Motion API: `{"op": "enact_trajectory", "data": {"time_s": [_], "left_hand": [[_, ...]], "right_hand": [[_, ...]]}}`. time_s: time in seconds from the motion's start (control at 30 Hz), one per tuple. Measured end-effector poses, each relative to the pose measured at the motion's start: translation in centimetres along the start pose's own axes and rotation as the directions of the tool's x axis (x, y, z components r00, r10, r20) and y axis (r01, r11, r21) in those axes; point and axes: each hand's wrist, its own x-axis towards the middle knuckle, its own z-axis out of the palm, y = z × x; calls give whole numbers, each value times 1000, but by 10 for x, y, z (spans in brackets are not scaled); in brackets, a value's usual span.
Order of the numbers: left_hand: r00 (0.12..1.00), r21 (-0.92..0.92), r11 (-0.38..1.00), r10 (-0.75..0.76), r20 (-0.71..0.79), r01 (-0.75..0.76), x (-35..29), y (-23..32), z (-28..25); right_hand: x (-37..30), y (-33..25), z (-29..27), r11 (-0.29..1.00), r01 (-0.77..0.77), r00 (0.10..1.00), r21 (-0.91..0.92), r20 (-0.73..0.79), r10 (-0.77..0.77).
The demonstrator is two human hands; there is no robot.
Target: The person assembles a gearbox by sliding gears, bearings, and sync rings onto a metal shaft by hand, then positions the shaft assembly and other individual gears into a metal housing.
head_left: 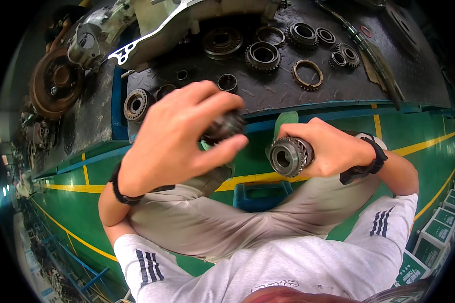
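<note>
Within left fingers (226,103): dark metal part (223,128), held
Within right fingers (299,129): stepped gear (300,152), clasped
Beyond both: bench (273,92), brass-coloured ring (308,88)

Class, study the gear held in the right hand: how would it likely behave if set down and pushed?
The gear in the right hand looks metallic and thick-walled, so it is probably stiff and heavy for its size. Its round outline suggests it might roll on edge; laid on its flat-looking ring end, it would probably slide instead.
</note>
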Motion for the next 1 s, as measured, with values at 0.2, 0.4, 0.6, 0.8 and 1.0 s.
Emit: {"op": "enact_trajectory", "data": {"time_s": [0.2,0.4,0.6,0.8,1.0], "left_hand": [[965,300,924,-193,-175,239,-11,-26,4],[968,258,939,-188,-168,227,-4,-40,17],[965,251,933,-236,-114,257,0,-42,17],[969,186,952,-235,-75,245,4,-47,14],[991,174,976,-128,-45,134,11,-51,13]], "right_hand": [[-3,8,-3,997,15,1000,71,11,-16],[-3,28,0,945,59,997,323,25,-71],[-5,37,-3,835,11,998,551,41,-40],[-7,33,-13,828,-92,996,552,40,84],[-14,0,-25,904,26,976,427,-205,68]]}}
